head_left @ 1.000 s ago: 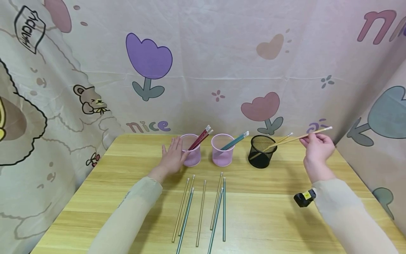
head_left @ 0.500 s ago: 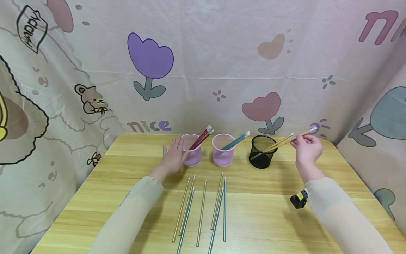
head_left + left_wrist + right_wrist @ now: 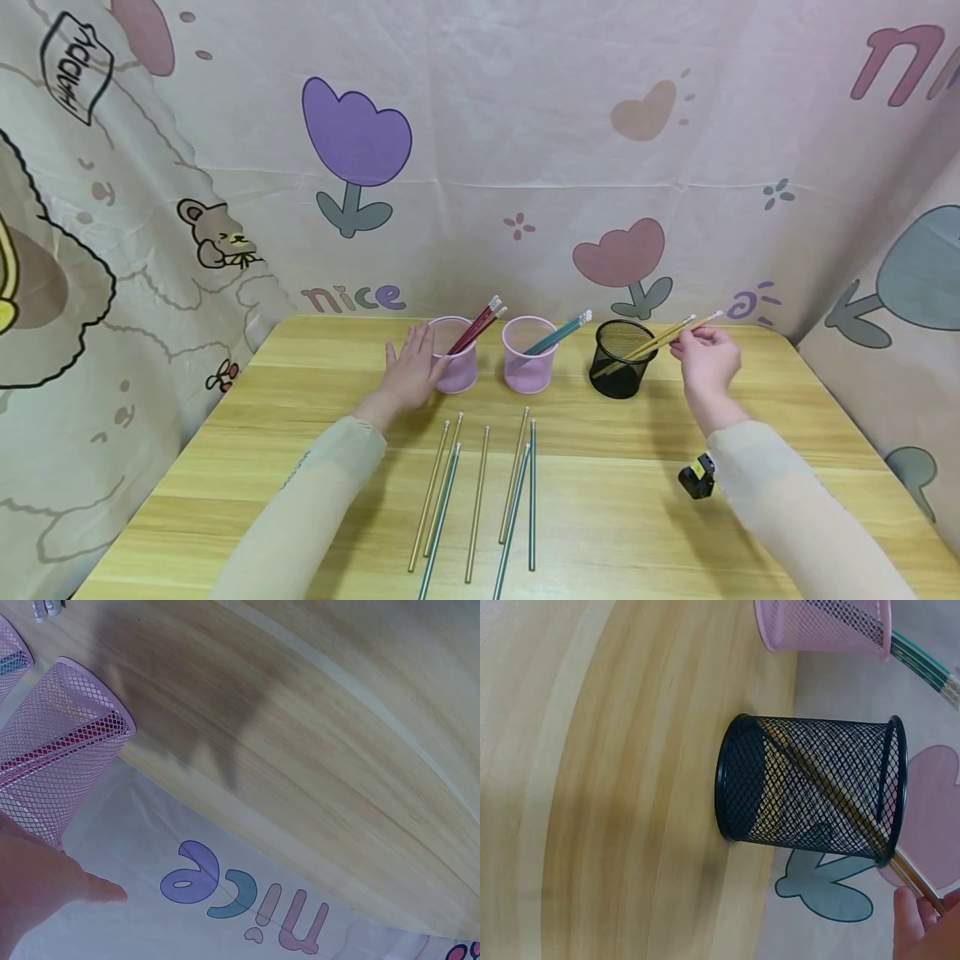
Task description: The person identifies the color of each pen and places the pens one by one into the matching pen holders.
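Note:
My right hand point(image 3: 708, 364) pinches a gold pencil point(image 3: 706, 319) near its eraser end, and the pencil's lower part slants down inside the black mesh pencil cup point(image 3: 617, 382). Another gold pencil point(image 3: 674, 330) leans in that cup beside it. In the right wrist view, the pencil shafts point(image 3: 840, 796) show through the mesh, with fingertips point(image 3: 907, 919) just beyond the rim. My left hand point(image 3: 408, 372), fingers extended, rests against the left side of a pink mesh cup point(image 3: 457, 375) holding red pencils point(image 3: 476, 328). Teal pencils point(image 3: 558, 333) lean in the middle pink cup point(image 3: 527, 375).
Several gold pencils point(image 3: 477, 504) and teal pencils point(image 3: 532, 496) lie on the wooden table point(image 3: 615, 517) in front of the cups. A small black and yellow device point(image 3: 697, 477) is at the right sleeve. A printed cloth point(image 3: 480, 125) hangs behind the table.
My right hand has moved left and slightly down, sliding the gold pencil deeper into the black cup. The left hand stays at the pink cup.

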A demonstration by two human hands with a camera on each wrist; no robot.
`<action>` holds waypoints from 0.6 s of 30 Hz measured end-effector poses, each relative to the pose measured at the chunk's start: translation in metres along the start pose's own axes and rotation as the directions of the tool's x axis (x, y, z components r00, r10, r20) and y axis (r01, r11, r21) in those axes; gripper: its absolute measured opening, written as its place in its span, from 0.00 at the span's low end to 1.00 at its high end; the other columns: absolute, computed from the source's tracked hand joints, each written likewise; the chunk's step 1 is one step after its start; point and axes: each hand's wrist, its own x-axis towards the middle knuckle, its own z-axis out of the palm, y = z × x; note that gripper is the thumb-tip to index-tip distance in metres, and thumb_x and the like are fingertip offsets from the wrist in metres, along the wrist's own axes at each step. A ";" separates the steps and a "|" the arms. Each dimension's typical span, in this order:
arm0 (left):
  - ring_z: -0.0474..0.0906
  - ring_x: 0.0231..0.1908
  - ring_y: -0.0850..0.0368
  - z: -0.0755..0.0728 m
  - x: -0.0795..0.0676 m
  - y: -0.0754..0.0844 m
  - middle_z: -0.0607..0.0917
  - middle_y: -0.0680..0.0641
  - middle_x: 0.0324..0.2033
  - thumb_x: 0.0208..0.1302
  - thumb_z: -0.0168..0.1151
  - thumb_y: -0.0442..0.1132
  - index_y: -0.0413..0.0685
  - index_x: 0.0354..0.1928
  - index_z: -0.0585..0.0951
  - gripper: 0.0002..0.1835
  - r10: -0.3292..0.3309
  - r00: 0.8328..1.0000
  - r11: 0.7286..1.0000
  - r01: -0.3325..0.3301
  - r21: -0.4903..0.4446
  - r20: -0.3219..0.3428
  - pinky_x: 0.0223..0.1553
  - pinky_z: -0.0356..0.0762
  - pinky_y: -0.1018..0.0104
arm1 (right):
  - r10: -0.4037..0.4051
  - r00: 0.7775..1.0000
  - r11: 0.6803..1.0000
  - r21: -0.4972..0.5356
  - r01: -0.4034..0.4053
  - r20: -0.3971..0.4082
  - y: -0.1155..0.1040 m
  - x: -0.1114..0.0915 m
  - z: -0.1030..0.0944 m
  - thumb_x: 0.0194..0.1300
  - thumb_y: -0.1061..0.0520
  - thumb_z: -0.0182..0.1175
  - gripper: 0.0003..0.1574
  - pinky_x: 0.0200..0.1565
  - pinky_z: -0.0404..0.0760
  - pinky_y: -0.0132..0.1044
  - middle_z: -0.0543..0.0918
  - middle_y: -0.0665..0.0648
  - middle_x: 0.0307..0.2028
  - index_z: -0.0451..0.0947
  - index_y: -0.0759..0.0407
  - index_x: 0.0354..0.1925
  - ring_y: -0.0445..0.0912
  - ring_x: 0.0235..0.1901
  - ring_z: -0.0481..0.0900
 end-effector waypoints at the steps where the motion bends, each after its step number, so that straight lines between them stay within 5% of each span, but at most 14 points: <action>1: 0.37 0.72 0.38 0.000 0.000 0.000 0.43 0.37 0.73 0.73 0.35 0.55 0.34 0.72 0.43 0.38 0.000 1.000 1.000 0.000 0.000 0.001 0.66 0.27 0.32 | -0.004 1.000 1.000 -0.028 0.004 0.002 0.001 0.000 0.000 0.60 0.69 0.51 0.05 0.26 0.80 0.21 0.77 0.38 0.11 0.72 0.64 0.35 0.31 0.15 0.79; 11: 0.37 0.72 0.38 -0.001 -0.001 0.002 0.42 0.37 0.73 0.73 0.35 0.55 0.34 0.72 0.42 0.38 -0.004 1.000 1.000 0.004 -0.001 0.007 0.66 0.25 0.34 | -0.012 1.000 0.967 -0.253 0.014 0.011 0.008 -0.002 -0.001 0.60 0.63 0.51 0.08 0.26 0.77 0.17 0.73 0.34 0.14 0.75 0.63 0.37 0.26 0.17 0.73; 18: 0.38 0.72 0.38 -0.002 -0.001 0.003 0.44 0.36 0.73 0.73 0.35 0.55 0.34 0.72 0.43 0.38 -0.006 1.000 1.000 0.006 0.002 0.005 0.66 0.26 0.33 | 0.022 0.999 0.964 -0.265 -0.028 -0.026 0.010 -0.002 -0.005 0.64 0.55 0.53 0.10 0.29 0.78 0.19 0.72 0.40 0.25 0.76 0.56 0.41 0.30 0.24 0.71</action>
